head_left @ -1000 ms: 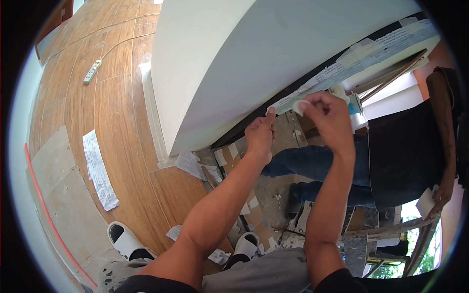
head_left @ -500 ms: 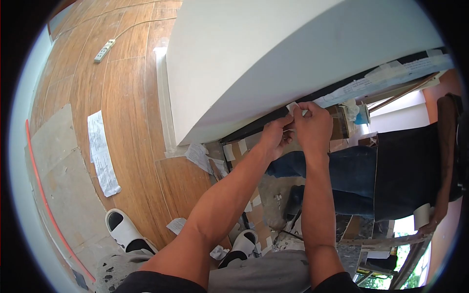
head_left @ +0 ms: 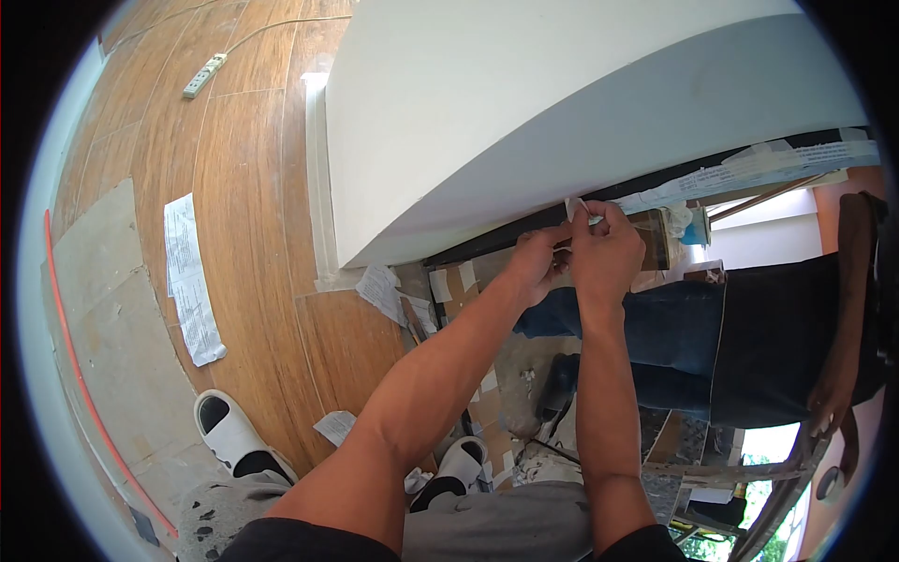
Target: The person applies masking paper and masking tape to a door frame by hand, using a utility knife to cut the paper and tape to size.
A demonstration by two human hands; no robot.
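Observation:
My two hands meet at the black lower edge (head_left: 496, 234) of a large white panel (head_left: 449, 103). In the fingertips of my right hand (head_left: 609, 251) is a small piece of whitish tape (head_left: 573, 208), pinched close to that edge. My left hand (head_left: 536, 260) is closed beside it, its fingertips nearly against the right thumb. A thin pale curl shows by the left fingers, but what they hold is partly hidden. Right of my hands, printed paper (head_left: 712, 178) is stuck along the black edge with pieces of tape.
Another person in a dark top (head_left: 777, 337) and jeans stands at the right, near a wooden frame (head_left: 721, 473). On the wood-look floor (head_left: 253, 215) lie a printed paper strip (head_left: 192, 281), a power strip (head_left: 204, 75) and paper scraps. A red hose (head_left: 80, 375) runs along the left.
The tape piece between my fingertips has tilted more upright, and my right hand has shifted slightly right. The view has shifted a little. The other person's lower hand and tape roll have moved.

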